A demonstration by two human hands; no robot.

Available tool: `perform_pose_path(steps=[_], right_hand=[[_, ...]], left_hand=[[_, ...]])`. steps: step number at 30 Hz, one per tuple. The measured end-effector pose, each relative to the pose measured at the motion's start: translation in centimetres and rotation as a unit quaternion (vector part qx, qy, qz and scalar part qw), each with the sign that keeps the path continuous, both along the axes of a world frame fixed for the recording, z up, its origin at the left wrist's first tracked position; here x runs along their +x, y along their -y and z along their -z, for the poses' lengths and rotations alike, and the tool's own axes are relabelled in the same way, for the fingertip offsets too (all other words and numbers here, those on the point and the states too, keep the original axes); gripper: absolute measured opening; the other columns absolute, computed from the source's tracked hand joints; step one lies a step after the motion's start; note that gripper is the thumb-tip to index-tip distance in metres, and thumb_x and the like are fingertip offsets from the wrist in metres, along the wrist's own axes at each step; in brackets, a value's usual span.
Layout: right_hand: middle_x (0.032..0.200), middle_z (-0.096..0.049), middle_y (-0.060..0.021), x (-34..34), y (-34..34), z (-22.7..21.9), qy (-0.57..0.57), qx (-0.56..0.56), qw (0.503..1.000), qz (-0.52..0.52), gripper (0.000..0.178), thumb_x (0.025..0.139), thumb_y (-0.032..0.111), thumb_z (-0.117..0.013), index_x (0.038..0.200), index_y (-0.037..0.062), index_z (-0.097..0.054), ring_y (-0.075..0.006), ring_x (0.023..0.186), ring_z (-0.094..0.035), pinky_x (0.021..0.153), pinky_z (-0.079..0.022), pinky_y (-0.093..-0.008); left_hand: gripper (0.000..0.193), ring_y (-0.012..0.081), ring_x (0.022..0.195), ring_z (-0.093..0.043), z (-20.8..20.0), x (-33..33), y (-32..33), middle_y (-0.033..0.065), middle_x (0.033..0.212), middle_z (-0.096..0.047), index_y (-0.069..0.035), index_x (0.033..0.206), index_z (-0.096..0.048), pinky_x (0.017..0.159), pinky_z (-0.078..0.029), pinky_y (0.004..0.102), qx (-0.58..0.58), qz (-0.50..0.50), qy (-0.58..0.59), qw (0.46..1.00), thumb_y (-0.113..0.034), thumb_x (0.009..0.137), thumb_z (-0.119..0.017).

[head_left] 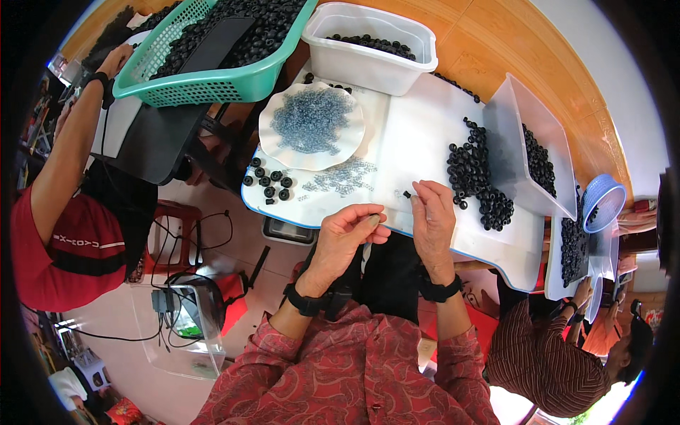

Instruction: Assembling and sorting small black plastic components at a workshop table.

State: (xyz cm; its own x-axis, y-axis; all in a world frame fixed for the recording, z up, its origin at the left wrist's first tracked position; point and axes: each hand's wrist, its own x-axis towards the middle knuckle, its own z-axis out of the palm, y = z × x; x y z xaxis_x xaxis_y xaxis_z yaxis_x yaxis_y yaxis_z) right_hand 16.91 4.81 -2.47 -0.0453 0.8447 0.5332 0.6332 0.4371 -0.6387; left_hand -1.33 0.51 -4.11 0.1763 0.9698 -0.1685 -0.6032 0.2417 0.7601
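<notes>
My left hand (pixel 348 235) is closed over the table's near edge, thumb and forefinger pinched together. What they hold, if anything, is too small to make out. My right hand (pixel 434 219) is beside it, fingers bent and thumb closed in. At its fingertips is a small black plastic part (pixel 407 194). Beyond my hands, small clear grey pieces (pixel 342 177) lie scattered on the white table (pixel 411 127). More of them fill a white wavy-rimmed plate (pixel 276 152). Several round black parts (pixel 271 183) sit left of the scatter, and a larger pile of black parts (pixel 469 166) lies to the right.
A white tub (pixel 368 67) of black parts stands at the back, a clear bin (pixel 528 145) at the right. The green basket (pixel 248 88) is heaped with black parts. People sit at left (pixel 71 219) and right (pixel 549 358). Cables (pixel 166 312) hang at lower left.
</notes>
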Motion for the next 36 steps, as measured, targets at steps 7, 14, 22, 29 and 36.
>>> perform_pose_path(steps=[7, 14, 22, 29, 36], right_hand=[[0.112, -0.056, -0.0145, -0.9, -0.4, -0.5, 0.051, -0.016, 0.998, -0.035, 0.024, 0.085, -0.005, -0.068, 0.107, 0.0018, -0.069, -0.0248, 0.091, -0.060, 0.074, -0.052, -0.0323], [0.111, -0.058, -0.0162, -1.1, -0.8, -0.3, 0.116, -0.005, 0.993, -0.023, 0.017, 0.079, -0.002, -0.071, 0.094, 0.0015, -0.066, -0.0305, 0.092, -0.059, 0.080, -0.050, -0.0384], [0.107, -0.059, -0.0162, -1.5, -0.3, -1.6, 0.048, 0.039, 0.998, -0.006, 0.013, 0.084, -0.006, -0.065, 0.095, -0.0003, -0.060, -0.0282, 0.091, -0.061, 0.075, -0.051, -0.0342], [0.091, -0.065, -0.0051, -2.0, 3.3, -3.3, -0.241, -0.227, 0.943, -0.044, 0.008, 0.098, 0.001, -0.056, 0.102, -0.0010, -0.063, -0.0101, 0.078, -0.063, 0.068, -0.051, -0.0217], [0.094, -0.068, -0.0053, -2.5, 4.8, -3.6, -0.245, -0.199, 0.944, -0.096, 0.015, 0.092, -0.005, -0.063, 0.107, -0.0020, -0.064, -0.0103, 0.085, -0.065, 0.075, -0.053, -0.0226]], left_hand=[[0.024, 0.0176, 0.086, -0.070, 0.2, 0.0, 0.0, 0.0127, 0.107, -0.070, 0.002, 0.120, -0.064, 0.079, -0.060, 0.0309, -0.006, 0.007, 0.020, 1.000, -0.005, 0.098, -0.059], [0.025, 0.0183, 0.090, -0.070, 0.0, -0.2, 0.1, 0.0118, 0.110, -0.067, 0.003, 0.122, -0.062, 0.082, -0.060, 0.0312, 0.002, 0.014, 0.066, 0.998, -0.009, 0.100, -0.056], [0.029, 0.0248, 0.098, -0.069, 0.1, -0.4, 0.3, 0.0164, 0.119, -0.064, 0.004, 0.129, -0.057, 0.089, -0.058, 0.0365, 0.015, 0.017, 0.127, 0.992, -0.007, 0.103, -0.050], [0.030, 0.0254, 0.100, -0.069, -0.1, -0.4, 0.5, 0.0168, 0.119, -0.064, 0.004, 0.130, -0.056, 0.090, -0.057, 0.0373, 0.016, 0.032, 0.188, 0.981, -0.006, 0.101, -0.052], [0.028, 0.0186, 0.093, -0.069, 0.5, -0.1, 0.6, 0.0140, 0.110, -0.067, 0.002, 0.126, -0.059, 0.083, -0.059, 0.0329, 0.000, 0.032, 0.192, 0.981, -0.005, 0.099, -0.057]])
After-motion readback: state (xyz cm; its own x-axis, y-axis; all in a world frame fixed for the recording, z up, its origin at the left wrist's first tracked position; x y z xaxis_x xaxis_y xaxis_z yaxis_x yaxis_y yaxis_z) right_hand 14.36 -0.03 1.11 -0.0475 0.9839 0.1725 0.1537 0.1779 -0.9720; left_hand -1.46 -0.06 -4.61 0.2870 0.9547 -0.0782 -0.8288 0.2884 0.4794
